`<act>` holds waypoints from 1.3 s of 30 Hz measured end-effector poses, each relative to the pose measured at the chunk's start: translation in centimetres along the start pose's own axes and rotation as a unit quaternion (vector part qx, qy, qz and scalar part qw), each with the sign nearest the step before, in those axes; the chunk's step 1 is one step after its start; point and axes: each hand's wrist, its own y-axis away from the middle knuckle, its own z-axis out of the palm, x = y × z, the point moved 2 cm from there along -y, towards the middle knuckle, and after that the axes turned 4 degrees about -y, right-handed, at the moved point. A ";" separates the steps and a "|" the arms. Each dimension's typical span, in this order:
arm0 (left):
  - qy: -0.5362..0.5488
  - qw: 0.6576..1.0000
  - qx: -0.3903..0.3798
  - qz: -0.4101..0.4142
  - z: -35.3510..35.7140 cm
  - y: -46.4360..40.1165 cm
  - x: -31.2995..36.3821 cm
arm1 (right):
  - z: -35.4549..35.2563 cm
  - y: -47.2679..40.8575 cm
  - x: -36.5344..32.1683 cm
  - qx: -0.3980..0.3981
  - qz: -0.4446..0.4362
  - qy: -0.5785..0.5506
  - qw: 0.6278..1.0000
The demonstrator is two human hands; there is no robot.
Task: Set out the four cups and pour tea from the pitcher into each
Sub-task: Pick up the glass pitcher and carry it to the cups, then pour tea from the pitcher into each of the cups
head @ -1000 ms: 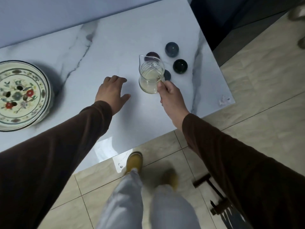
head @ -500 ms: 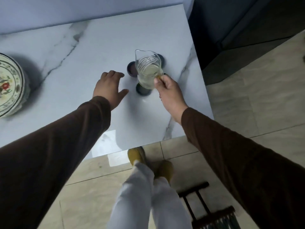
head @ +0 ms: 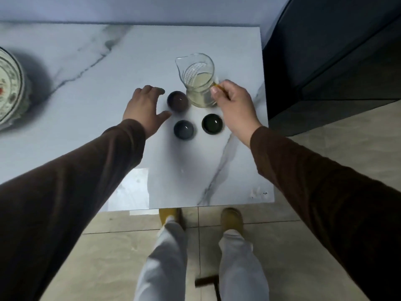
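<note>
Right hand [head: 235,105] grips the handle of a glass pitcher [head: 198,81] of pale tea, upright on a marble table [head: 130,66]. Left hand [head: 145,109], fingers spread, rests beside three dark cups [head: 183,129]; any fourth is hidden.

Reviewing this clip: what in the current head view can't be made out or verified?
- Fourth cup: only three cups show, purple, blue-grey, dark green; the pitcher may hide another.
- Pitcher handle: covered by the right hand.
- Cup contents: dark interiors with glare, tea level unreadable.
- Patterned dish: cut off by the left edge.
- Left hand: contact with the table unclear.
</note>
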 end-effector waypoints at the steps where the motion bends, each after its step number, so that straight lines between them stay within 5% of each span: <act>1: 0.004 1.000 0.007 -0.011 0.3 0.1 0.1 | -0.5 -0.4 0.1 -0.007 -0.012 0.002 1.000; 13: 0.070 0.993 0.042 -0.090 3.7 -1.0 0.2 | -3.6 -4.2 1.1 -0.052 -0.155 0.092 0.982; 27: 0.017 0.998 0.039 0.050 5.4 -5.7 -3.4 | -2.2 -8.0 1.7 -0.022 -0.289 0.235 0.928; 39: 0.080 0.993 0.057 0.064 7.1 -6.5 -4.4 | -1.5 -8.5 1.2 -0.009 -0.371 0.351 0.860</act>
